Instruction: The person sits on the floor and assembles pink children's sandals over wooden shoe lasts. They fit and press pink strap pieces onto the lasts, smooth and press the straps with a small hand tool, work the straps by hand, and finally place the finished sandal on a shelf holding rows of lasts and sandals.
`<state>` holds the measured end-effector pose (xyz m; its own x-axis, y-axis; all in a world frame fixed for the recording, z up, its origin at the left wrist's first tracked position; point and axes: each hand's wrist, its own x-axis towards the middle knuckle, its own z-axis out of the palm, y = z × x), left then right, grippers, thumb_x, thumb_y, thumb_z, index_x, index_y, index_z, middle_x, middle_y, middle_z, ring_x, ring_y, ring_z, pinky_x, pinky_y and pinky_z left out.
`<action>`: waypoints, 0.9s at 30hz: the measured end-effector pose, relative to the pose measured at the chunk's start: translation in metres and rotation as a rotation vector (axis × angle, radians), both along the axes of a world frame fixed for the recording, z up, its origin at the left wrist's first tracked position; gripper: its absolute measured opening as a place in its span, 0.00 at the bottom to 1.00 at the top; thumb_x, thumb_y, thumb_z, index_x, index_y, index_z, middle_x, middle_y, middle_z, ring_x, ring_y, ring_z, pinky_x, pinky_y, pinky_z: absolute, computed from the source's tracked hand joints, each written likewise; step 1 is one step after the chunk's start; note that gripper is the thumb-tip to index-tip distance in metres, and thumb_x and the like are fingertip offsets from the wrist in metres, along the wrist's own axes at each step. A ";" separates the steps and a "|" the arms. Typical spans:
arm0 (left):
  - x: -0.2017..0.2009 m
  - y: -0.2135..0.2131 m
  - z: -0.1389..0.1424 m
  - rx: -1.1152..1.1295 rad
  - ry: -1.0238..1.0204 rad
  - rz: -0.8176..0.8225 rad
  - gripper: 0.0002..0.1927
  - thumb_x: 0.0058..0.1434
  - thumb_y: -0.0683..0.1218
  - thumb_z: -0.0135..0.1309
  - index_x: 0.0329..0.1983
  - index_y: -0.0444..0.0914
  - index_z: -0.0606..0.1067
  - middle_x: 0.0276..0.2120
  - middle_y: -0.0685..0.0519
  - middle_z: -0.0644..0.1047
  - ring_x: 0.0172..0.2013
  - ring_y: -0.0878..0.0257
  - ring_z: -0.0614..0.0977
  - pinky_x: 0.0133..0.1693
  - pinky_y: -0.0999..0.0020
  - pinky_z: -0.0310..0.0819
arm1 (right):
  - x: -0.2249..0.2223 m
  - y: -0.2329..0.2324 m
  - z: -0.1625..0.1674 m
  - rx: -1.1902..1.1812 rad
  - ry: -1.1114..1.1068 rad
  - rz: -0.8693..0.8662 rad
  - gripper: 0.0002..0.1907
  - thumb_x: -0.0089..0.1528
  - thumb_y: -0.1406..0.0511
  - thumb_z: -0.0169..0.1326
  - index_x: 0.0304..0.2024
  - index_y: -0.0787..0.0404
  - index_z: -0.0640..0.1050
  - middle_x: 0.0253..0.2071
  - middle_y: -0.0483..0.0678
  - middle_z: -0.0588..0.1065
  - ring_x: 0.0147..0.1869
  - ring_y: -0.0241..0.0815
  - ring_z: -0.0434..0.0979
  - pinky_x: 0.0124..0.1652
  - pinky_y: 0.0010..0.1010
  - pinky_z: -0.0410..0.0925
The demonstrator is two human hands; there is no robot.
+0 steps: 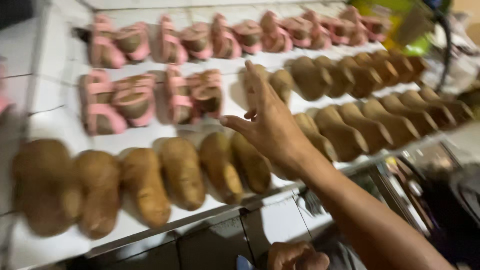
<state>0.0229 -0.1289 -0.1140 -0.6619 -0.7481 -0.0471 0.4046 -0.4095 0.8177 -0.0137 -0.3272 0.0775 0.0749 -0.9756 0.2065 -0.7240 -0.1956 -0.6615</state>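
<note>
Right hand [270, 122] hovers fingers spread, empty, over the brown soles [320, 135] mid-row. Soles lie side by side, long axes running front-to-back, toes toward near edge. Left hand [295, 256] curled low, grip unclear. White tiled bench [50, 60]; pink-strapped sandals [135, 100] behind. Motion blur.

A white tiled worktop [50, 55] fills most of the view, its grey front edge [210, 220] running across below. Green and yellow packaging [400, 20] sits blurred at the far right corner.
</note>
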 end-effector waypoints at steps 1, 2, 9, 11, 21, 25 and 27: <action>-0.003 0.006 0.003 -0.016 0.006 -0.019 0.15 0.69 0.48 0.55 0.28 0.34 0.76 0.24 0.57 0.75 0.26 0.72 0.72 0.30 0.73 0.66 | -0.015 0.020 0.010 -0.027 -0.041 0.016 0.57 0.58 0.59 0.68 0.77 0.58 0.45 0.63 0.65 0.70 0.47 0.47 0.85 0.45 0.36 0.78; -0.006 0.014 0.006 -0.035 0.013 -0.040 0.15 0.69 0.48 0.55 0.28 0.34 0.76 0.24 0.57 0.74 0.26 0.73 0.72 0.30 0.73 0.66 | -0.032 0.043 0.020 -0.055 -0.082 0.016 0.55 0.60 0.60 0.67 0.78 0.56 0.44 0.62 0.64 0.71 0.48 0.45 0.85 0.45 0.35 0.80; -0.043 0.055 0.003 -0.195 -0.083 -0.313 0.13 0.67 0.49 0.53 0.30 0.36 0.76 0.23 0.59 0.75 0.25 0.73 0.74 0.29 0.75 0.69 | -0.208 0.261 -0.006 -0.163 -0.342 -0.325 0.49 0.69 0.67 0.63 0.80 0.56 0.44 0.60 0.57 0.74 0.56 0.41 0.82 0.57 0.34 0.78; -0.075 0.056 0.001 -0.168 -0.184 -0.402 0.13 0.65 0.50 0.54 0.28 0.38 0.74 0.20 0.59 0.73 0.23 0.73 0.72 0.26 0.75 0.68 | -0.259 0.323 -0.040 -0.208 -0.472 -0.491 0.49 0.70 0.69 0.63 0.82 0.55 0.45 0.57 0.57 0.75 0.57 0.40 0.80 0.58 0.34 0.76; -0.227 0.118 -0.040 -0.439 -0.284 -0.766 0.20 0.71 0.48 0.54 0.23 0.36 0.68 0.17 0.57 0.72 0.21 0.73 0.71 0.24 0.75 0.65 | -0.276 0.583 -0.275 0.062 -0.312 -1.591 0.47 0.61 0.68 0.62 0.78 0.59 0.53 0.42 0.57 0.80 0.42 0.44 0.80 0.44 0.33 0.74; -0.272 0.153 -0.059 -0.410 -0.366 -0.963 0.11 0.67 0.47 0.55 0.33 0.36 0.73 0.22 0.58 0.75 0.24 0.73 0.74 0.27 0.76 0.70 | -0.252 0.587 -0.308 0.099 -0.181 -1.624 0.49 0.58 0.67 0.65 0.76 0.62 0.53 0.57 0.63 0.73 0.57 0.58 0.74 0.54 0.45 0.67; -0.287 0.170 -0.067 -0.508 -0.385 -0.987 0.09 0.66 0.46 0.57 0.39 0.34 0.75 0.27 0.57 0.77 0.28 0.72 0.75 0.31 0.76 0.71 | -0.268 0.586 -0.310 0.014 0.034 -1.628 0.54 0.55 0.65 0.68 0.74 0.67 0.49 0.62 0.69 0.67 0.64 0.67 0.65 0.61 0.52 0.60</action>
<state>-0.2637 0.0409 -0.1811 -0.9725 0.0905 -0.2145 -0.2153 0.0012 0.9766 -0.2821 0.2592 -0.2320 -0.9758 -0.0258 0.2171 -0.1615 0.7541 -0.6366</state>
